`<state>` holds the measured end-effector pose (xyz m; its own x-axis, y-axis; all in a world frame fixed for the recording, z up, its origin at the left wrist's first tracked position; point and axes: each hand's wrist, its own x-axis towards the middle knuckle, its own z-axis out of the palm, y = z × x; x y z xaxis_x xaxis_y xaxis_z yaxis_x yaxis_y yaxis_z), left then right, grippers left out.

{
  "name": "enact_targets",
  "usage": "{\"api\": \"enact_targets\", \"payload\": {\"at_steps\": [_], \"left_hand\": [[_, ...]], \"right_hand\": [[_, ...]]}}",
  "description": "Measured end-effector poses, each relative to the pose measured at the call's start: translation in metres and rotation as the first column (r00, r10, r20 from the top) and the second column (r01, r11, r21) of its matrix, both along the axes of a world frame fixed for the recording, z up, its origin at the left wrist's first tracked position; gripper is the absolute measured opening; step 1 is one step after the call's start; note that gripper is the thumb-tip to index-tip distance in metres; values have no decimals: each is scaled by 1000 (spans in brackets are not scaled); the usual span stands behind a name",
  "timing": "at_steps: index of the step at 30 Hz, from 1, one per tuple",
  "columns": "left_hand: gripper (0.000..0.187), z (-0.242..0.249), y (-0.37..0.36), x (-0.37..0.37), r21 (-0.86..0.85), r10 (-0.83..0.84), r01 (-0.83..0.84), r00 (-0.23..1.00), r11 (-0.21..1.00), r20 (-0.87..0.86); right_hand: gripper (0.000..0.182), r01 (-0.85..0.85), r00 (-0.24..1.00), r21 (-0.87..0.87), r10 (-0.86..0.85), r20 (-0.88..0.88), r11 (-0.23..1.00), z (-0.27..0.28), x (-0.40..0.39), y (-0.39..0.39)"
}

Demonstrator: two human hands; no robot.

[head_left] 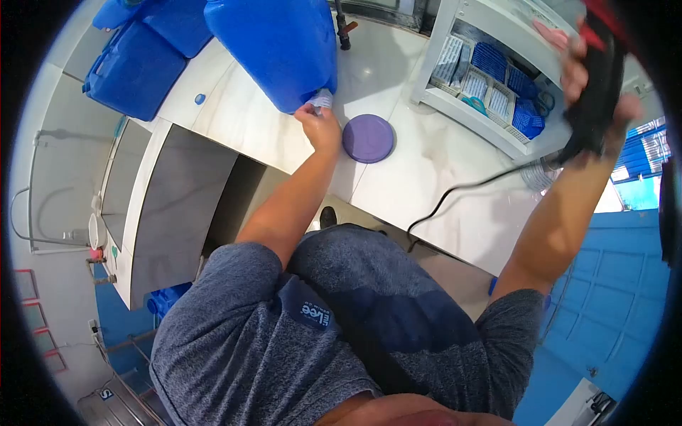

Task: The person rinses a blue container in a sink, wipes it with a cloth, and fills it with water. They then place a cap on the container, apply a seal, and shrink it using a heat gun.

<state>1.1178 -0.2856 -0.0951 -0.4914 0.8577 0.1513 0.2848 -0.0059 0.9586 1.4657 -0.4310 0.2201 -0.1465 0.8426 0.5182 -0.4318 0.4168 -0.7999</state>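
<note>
My left hand (320, 128) has its fingers closed on a small whitish plastic seal (321, 99) at the spout of a large blue water container (277, 50). My right hand (593, 92) is raised at the right, wrapped round the black handle of a red-and-black corded tool, which looks like a heat gun (601, 85); motion blurs it and its far end leaves the view. Its black cord (462, 188) trails down over the counter edge. Beside my left hand lies a round purple lid (368, 138), apart from it.
More blue containers (131, 71) stand at the upper left, near a small blue cap (199, 99). A white shelf unit (455, 106) on the counter (426, 160) holds baskets with blue-patterned packets and scissors (474, 105). A tap (345, 32) is at the back.
</note>
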Motion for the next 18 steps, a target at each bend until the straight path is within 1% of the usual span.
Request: {"api": "enact_targets", "payload": {"at_steps": [2,3,4,5,6,7,9,10,11,13,14,16,17,18], "left_hand": [[43,4,-4,-1,21,11,-11,1000,1000,-14],[45,4,-4,-4,32,-31,32,999,999,-18],[47,2,-6,-8,39,-75,76,997,996,-24],[47,-1,-5,-11,33,-71,72,997,997,-25],[49,-3,-4,-13,25,-94,97,991,995,-96],[50,-5,-3,-14,17,-120,125,979,992,-166],[50,-3,-8,-11,26,-137,142,980,989,-146],[50,-1,-10,-10,39,-150,156,981,987,-122],[50,-8,-8,-10,36,-149,154,981,987,-124],[49,-13,-7,-8,125,-175,178,984,976,-37],[49,-12,-7,-8,124,-173,176,984,977,-37],[45,-6,-11,-11,42,-124,126,991,991,-40],[45,-1,-14,-13,39,-120,122,992,992,-41],[44,5,-16,-17,12,-175,179,971,984,-161]], "right_hand": [[93,221,959,-45,-208,194,974,-10,-41,-34],[91,302,907,-51,-270,323,952,-14,-56,-42],[86,350,886,-108,-291,360,931,-21,-74,-47],[82,399,863,-160,-310,400,903,-28,-89,-51],[76,379,881,-232,-272,388,896,-36,-98,-54],[76,348,898,-332,-211,385,877,-44,-105,-58],[75,287,930,-503,-112,350,815,-57,-115,-62],[75,287,930,-505,-111,350,814,-68,-113,-60],[76,226,942,-459,-73,327,859,-81,-110,-58],[77,158,951,-409,-28,306,899,-90,-107,-55],[78,180,935,-352,-49,350,919,-91,-106,-56],[78,191,918,-294,-65,391,936,-95,-106,-58],[75,188,922,-339,-47,384,922,-98,-106,-60],[72,187,926,-384,-32,376,904,-101,-104,-63]]}}
